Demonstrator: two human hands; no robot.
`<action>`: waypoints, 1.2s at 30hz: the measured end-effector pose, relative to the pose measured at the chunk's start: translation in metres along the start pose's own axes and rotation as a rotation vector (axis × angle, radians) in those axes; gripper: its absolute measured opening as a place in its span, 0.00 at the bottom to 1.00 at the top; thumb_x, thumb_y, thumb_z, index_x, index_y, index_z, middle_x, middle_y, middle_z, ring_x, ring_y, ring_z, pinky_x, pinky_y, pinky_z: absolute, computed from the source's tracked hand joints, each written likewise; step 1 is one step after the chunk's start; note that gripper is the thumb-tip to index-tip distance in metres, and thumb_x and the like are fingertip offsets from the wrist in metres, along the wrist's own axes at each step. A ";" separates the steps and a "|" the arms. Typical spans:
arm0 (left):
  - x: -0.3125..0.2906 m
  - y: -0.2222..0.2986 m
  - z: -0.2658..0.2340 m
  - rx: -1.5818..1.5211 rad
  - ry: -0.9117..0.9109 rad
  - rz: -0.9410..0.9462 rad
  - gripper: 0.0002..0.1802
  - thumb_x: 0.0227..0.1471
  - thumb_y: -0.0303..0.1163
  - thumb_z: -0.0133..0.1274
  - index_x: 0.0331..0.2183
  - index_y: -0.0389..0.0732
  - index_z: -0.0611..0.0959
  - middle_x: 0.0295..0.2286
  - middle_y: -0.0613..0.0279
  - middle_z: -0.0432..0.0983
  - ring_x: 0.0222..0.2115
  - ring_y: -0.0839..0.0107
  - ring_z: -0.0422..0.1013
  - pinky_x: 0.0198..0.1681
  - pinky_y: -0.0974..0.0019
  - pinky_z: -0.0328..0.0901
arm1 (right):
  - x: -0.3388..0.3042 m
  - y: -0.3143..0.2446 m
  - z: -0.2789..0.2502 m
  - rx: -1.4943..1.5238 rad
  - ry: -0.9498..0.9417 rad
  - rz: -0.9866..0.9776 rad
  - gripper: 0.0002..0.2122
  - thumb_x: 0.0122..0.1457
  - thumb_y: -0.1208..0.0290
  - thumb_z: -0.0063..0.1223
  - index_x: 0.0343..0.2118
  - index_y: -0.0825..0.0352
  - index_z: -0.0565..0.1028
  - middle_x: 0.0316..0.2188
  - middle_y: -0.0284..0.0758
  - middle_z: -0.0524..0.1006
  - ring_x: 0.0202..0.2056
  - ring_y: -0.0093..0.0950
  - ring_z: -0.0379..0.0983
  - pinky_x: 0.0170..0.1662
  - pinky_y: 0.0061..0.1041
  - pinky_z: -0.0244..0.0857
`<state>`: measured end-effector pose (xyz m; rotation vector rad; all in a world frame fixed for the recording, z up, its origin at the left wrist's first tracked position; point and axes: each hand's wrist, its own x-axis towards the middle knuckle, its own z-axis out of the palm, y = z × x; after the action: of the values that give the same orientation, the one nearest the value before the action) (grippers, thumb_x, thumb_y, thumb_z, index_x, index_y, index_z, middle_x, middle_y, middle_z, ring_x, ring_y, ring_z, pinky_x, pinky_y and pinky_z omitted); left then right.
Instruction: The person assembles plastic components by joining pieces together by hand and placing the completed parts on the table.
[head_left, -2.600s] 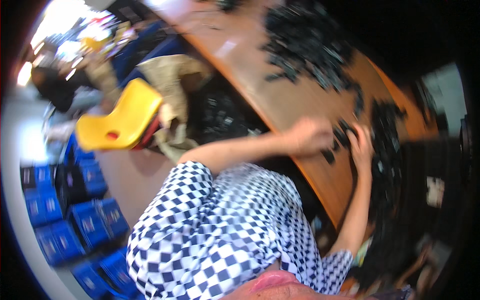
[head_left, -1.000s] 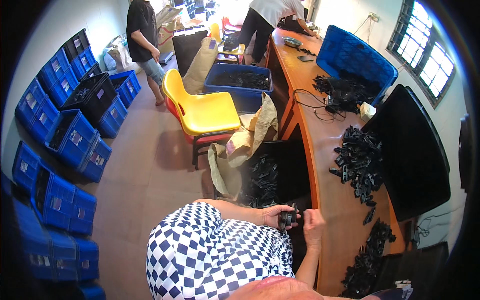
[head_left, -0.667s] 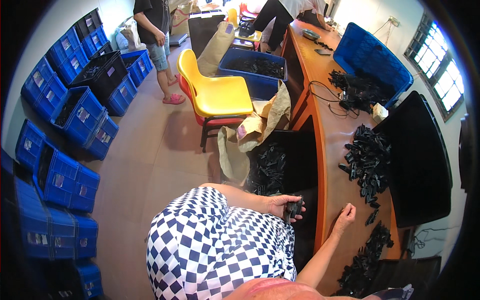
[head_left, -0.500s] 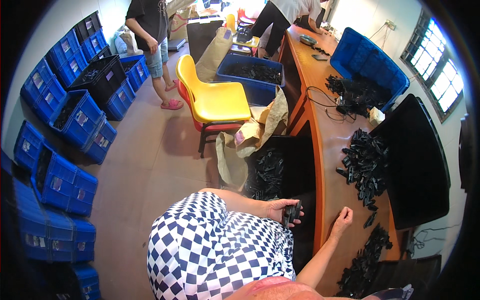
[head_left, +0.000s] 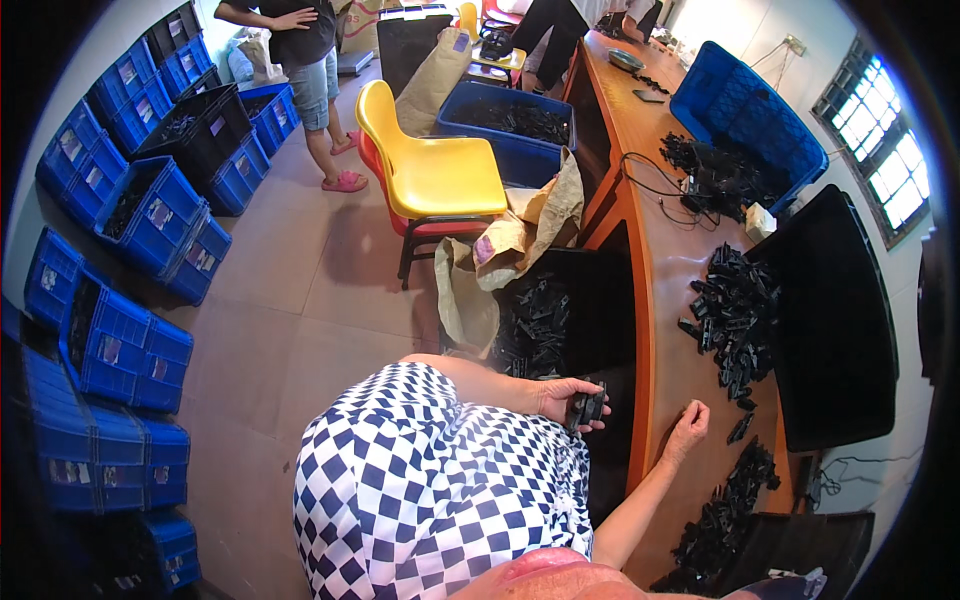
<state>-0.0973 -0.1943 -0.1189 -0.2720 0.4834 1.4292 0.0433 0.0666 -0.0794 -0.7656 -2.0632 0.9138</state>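
My left hand [head_left: 562,397] is closed around several small black plastic parts [head_left: 586,408], just off the table's near edge. Beyond it, an open paper sack and a black bin hold more black plastic pieces [head_left: 530,325]. My right hand [head_left: 687,430] rests at the wooden table [head_left: 662,335] with its fingers curled together in a pinch. Whatever it may hold is too small or hidden to make out. To its right lies a loose heap of black plastic parts [head_left: 735,305], with a second heap [head_left: 728,520] nearer me.
A tipped black bin [head_left: 825,330] and a tipped blue bin [head_left: 750,120] stand along the table's far side. A yellow chair [head_left: 440,175] is on the floor ahead. Stacked blue crates [head_left: 125,350] line the left wall. Two other people are farther back.
The whole view has shifted slightly. My hands keep nearly the same pose, the left one turned a little with the black parts. A person at the back now holds a hand against their torso.
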 end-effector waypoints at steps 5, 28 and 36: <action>-0.002 0.001 0.002 0.019 -0.013 -0.023 0.21 0.52 0.39 0.64 0.46 0.45 0.79 0.48 0.54 0.76 0.50 0.47 0.72 0.47 0.45 0.67 | -0.002 -0.009 -0.004 -0.004 0.008 0.018 0.09 0.67 0.68 0.49 0.33 0.69 0.73 0.24 0.30 0.69 0.27 0.23 0.64 0.33 0.25 0.62; -0.002 0.002 0.001 0.013 -0.100 -0.019 0.17 0.51 0.34 0.64 0.43 0.48 0.81 0.48 0.57 0.76 0.52 0.52 0.70 0.50 0.41 0.65 | 0.002 -0.001 0.000 -0.025 0.009 -0.012 0.10 0.67 0.67 0.50 0.35 0.71 0.73 0.26 0.33 0.72 0.28 0.25 0.67 0.34 0.27 0.64; -0.013 0.031 -0.005 0.025 -0.197 0.193 0.13 0.57 0.35 0.56 0.44 0.44 0.79 0.43 0.52 0.78 0.44 0.51 0.75 0.44 0.43 0.72 | 0.008 0.006 0.007 0.041 0.042 -0.120 0.12 0.67 0.67 0.50 0.38 0.74 0.74 0.29 0.34 0.73 0.30 0.25 0.67 0.36 0.26 0.65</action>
<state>-0.1294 -0.2033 -0.1137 -0.0635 0.3736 1.6183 0.0346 0.0731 -0.0842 -0.6266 -2.0238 0.8631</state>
